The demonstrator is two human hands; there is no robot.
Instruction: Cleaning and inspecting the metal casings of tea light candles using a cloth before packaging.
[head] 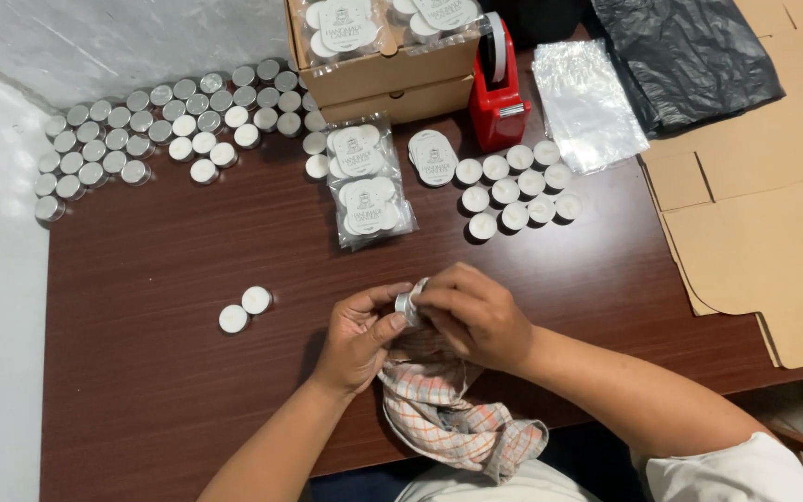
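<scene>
Tealight [408,305] gripped by both hands [420,325] with checked cloth [448,409], cardboard box [392,74] holding bagged tealights

Between my left hand [357,336] and right hand [477,316] sits a candle [407,306], with a cloth [448,414] under them. Two candles [244,310] lie to the left (touching). Behind: packed bags [369,181], then boxes [392,70]; tape dispenser [497,93] to the right of the boxes.

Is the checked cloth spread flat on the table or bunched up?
Bunched up. The checked cloth hangs crumpled off the table edge, its upper end gathered between the left hand and right hand around a small tealight.
</scene>
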